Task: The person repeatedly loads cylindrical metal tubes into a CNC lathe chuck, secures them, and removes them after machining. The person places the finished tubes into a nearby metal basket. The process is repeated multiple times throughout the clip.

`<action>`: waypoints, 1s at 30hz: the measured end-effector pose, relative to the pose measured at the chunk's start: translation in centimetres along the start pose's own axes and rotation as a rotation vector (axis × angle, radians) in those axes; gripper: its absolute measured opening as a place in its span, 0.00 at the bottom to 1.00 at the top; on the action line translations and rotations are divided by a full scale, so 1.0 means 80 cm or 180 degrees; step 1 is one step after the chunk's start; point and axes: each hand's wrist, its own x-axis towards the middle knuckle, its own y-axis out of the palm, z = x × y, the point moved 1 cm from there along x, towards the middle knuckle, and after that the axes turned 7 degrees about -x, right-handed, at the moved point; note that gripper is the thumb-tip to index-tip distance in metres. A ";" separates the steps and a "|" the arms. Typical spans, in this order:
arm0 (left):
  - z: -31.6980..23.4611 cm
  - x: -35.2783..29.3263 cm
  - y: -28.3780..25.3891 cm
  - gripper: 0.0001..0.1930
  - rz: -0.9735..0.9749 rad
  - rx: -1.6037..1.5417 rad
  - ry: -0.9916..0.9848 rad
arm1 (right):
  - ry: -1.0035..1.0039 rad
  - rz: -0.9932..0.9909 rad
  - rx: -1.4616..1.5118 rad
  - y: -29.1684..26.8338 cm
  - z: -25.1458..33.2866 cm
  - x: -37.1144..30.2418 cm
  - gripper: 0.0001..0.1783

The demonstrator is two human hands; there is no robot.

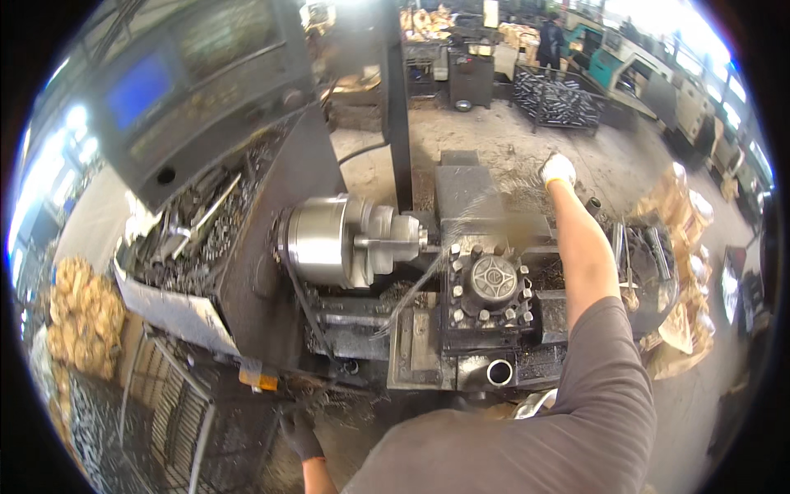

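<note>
My right arm stretches across the lathe, and my right hand (558,169), in a pale glove, is beyond the machine bed. Its fingers look curled closed; anything inside them is hidden. Low in the picture hangs my left hand (301,436) in a dark glove, fingers loosely apart, with nothing seen in it. It is below the front of the machine, near an orange block (257,379). Between my hands are the shiny metal chuck (317,241) with its stepped jaws (383,239) and the bolted tool post (494,280). Thin curly metal shavings (403,309) trail beside the tool post.
A tray of dark tools and parts (197,222) sits on the headstock at left. Hand tools (650,255) lie at the bed's right end, beside brown wrapping (679,305). Slatted metal racks (169,403) stand lower left. Farther back are a bin of metal parts (555,103) and a person (550,41).
</note>
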 end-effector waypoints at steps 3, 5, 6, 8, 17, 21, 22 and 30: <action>0.002 0.006 0.022 0.06 0.0162 0.0625 0.0183 | -0.0490 -0.0503 0.0711 0.045 -0.015 -0.004 0.15; -0.013 0.006 0.055 0.06 0.0386 0.0946 0.0641 | -0.1913 -0.0111 0.1202 0.056 0.018 -0.024 0.14; -0.024 0.004 0.084 0.07 0.0569 0.0954 0.1034 | -0.2813 -0.0075 0.1428 0.053 0.045 -0.036 0.13; -0.065 -0.010 0.144 0.07 0.1052 0.1152 0.1138 | -0.3748 0.0084 0.1848 0.033 0.103 -0.061 0.12; -0.235 -0.030 0.466 0.36 0.2266 0.3200 0.5030 | -0.3644 0.2184 0.1545 0.011 0.247 -0.125 0.29; -0.220 -0.003 0.549 0.39 0.2525 0.3066 0.5127 | -0.2811 0.3744 0.0990 0.031 0.224 -0.087 0.16; -0.217 0.002 0.560 0.39 0.2338 0.3103 0.5217 | -0.2486 0.4195 0.0986 0.035 0.223 -0.079 0.14; -0.202 0.021 0.594 0.24 0.1556 0.3491 0.5444 | -0.3412 0.2372 -0.0254 0.058 0.174 -0.099 0.17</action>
